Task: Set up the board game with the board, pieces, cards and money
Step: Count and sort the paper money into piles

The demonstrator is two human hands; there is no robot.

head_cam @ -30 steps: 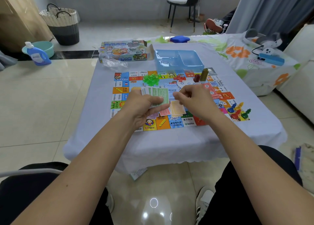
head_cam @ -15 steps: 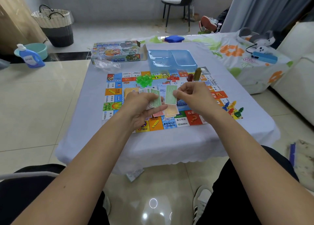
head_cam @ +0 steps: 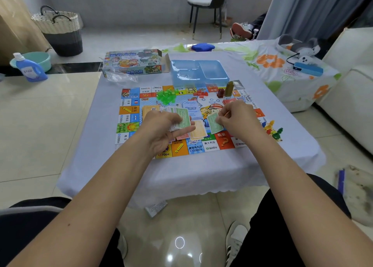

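Tray [head_cam: 214, 70] holds nothing | left hand [head_cam: 161, 129] grip: money stack [head_cam: 180, 119] | right hand [head_cam: 237, 119] grip: green note [head_cam: 214, 123]

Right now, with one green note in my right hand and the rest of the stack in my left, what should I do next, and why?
Probably lay the green note pinched in your right hand down on a bare part of the board, beside the orange notes. Your left hand holds the fanned money stack, so you seem to be sorting by colour.
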